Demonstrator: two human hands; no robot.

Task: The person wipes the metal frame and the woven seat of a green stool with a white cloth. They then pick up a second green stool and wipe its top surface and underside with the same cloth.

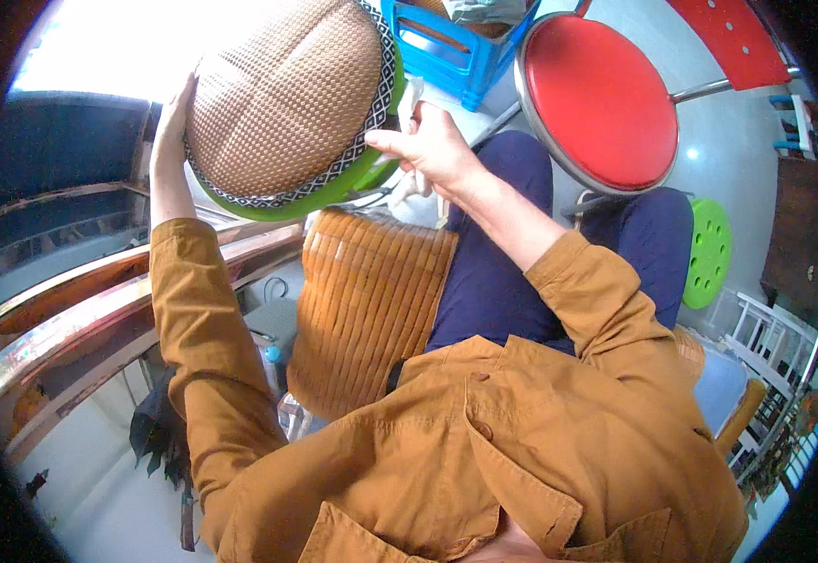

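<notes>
Left hand point(173, 122) flat on cushion point(287, 94) edge | right hand point(428, 145) pinching | woven face tilted down-left.

floor point(737, 141): pale, glossy
on floor: red stool point(597, 98), blue crate point(456, 52), green stool point(709, 251)
lap point(512, 272): woven bamboo mat point(367, 310) rests on it

I'm sitting in a lived-in home room. Past my knees stands a red stool point(597, 98), with a blue crate point(451, 56) left of it. A green stool point(707, 253) and white rack point(770, 342) sit to its right.
</notes>
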